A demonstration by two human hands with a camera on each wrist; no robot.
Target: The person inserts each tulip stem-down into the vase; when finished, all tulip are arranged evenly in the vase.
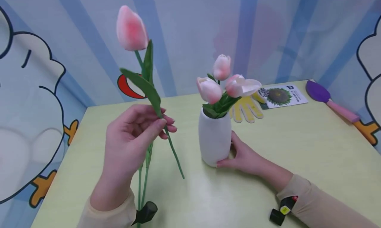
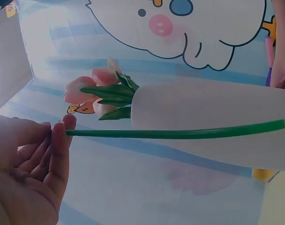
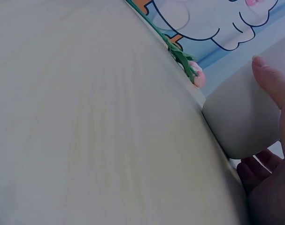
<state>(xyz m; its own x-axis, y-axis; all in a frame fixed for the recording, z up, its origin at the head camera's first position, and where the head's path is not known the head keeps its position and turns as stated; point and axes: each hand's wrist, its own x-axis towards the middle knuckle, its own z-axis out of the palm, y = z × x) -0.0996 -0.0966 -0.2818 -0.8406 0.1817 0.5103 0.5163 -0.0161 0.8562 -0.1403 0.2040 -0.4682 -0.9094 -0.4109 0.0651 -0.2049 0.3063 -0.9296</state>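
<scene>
The left hand [image 1: 131, 142] pinches the pink tulip [image 1: 151, 94] by its stem, raised over the table's [image 1: 297, 145] left half, bloom up, apart from the white vase [image 1: 215, 138]. The right hand [image 1: 242, 155] is part-curled round the vase's lower side; the vase stands upright, in from the table's far edge. The tulip appears artificial and should prove light, its thin stem springy, its petals easily dented; the stem is the proper hold. The vase looks smooth, possibly slippery, and is best steadied low.
</scene>
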